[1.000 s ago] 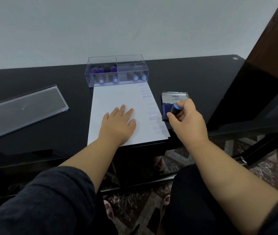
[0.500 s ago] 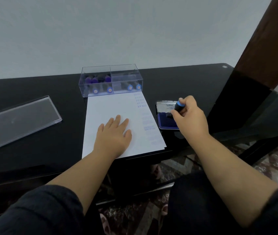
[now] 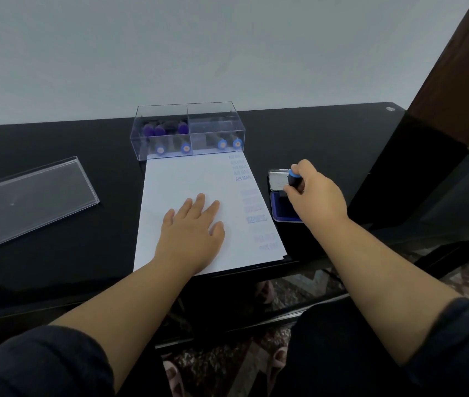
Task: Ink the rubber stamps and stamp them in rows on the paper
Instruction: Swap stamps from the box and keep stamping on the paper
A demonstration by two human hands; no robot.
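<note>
Black and glossy, the desk (image 3: 55,282) carries a white sheet of paper (image 3: 187,179) whose right margin already holds a column of blue prints, some crisp, some faint. A clear lid (image 3: 27,202) lies well to the left; a clear box (image 3: 187,130) of spare stamps stands at the sheet's far edge. The left hand (image 3: 190,236) lies flat on the paper, fingers spread, pinning it. Just right of the sheet, the right hand (image 3: 316,196) pinches a blue-capped stamp (image 3: 295,179), which stands on or just above the open ink pad (image 3: 280,210). The inking step appears to be in hand; the next move likely calls for carrying the stamp across to a free spot and pressing squarely
</note>
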